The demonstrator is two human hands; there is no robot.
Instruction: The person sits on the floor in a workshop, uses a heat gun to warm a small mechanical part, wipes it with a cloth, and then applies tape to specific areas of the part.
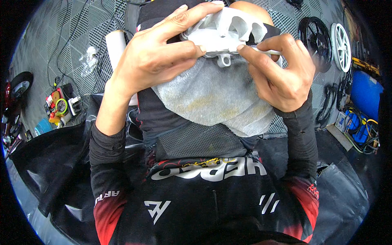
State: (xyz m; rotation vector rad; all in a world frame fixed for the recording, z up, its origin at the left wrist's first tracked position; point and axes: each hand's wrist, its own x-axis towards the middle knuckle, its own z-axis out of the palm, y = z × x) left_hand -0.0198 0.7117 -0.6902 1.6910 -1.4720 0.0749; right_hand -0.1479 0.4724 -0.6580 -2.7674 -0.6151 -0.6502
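Note:
At the top middle is a whitish cast metal part [222, 34] with rounded cut-outs along its far side and a small ring-shaped lug on its near edge. My left hand [159, 53] grips its left side, thumb against the near face and fingers over the top. In my right hand [286, 69], pinched between thumb and fingers, is a thin white stick [267, 51]; its tip meets the near right edge of the part. A grey ribbed cloth [212, 94] with yellowish stains lies over my lap beneath the part.
A white roll [116, 47] lies left of my forearm, near crumpled clear plastic [90, 61] and assorted tools [61, 106]. To the right are a black wheel [315, 43], a white wheel [341, 47], a blue drum [366, 94] and coiled cables [363, 132]. Grey tiles [73, 24] cover the floor.

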